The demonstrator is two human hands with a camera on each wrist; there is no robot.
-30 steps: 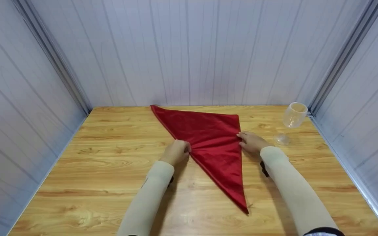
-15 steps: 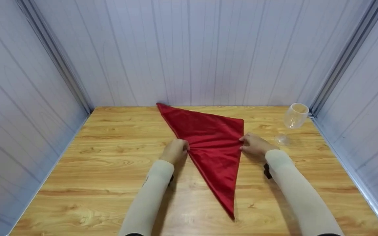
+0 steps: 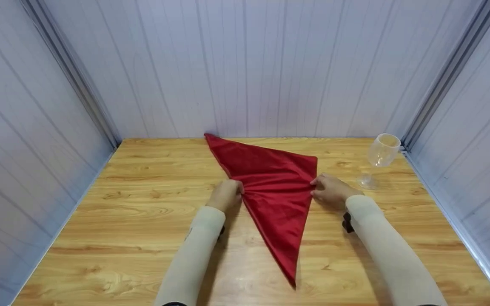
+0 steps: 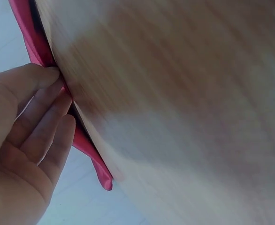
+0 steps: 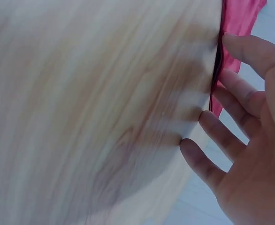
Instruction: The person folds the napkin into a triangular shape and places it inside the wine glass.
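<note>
A red cloth napkin (image 3: 270, 187), folded into a long triangle, lies on the wooden table (image 3: 134, 221), its narrow tip pointing toward me. My left hand (image 3: 238, 191) pinches its left edge about halfway along, and creases run across the cloth from there to the right edge. That edge is pinched by my right hand (image 3: 315, 187). In the left wrist view the thumb and fingers of my left hand (image 4: 57, 86) close on the red edge (image 4: 36, 44). In the right wrist view my right hand (image 5: 224, 58) holds the cloth (image 5: 240, 18) between thumb and forefinger, the other fingers spread.
An empty clear wine glass (image 3: 380, 157) stands at the table's far right corner, just beyond my right hand. Pale panel walls (image 3: 249, 68) close the table in on the left, back and right. Bare wood lies to the left and in front.
The napkin has turned: its near tip swung left, toward the middle of the table. Both hands kept their hold on the edges and moved slightly right.
</note>
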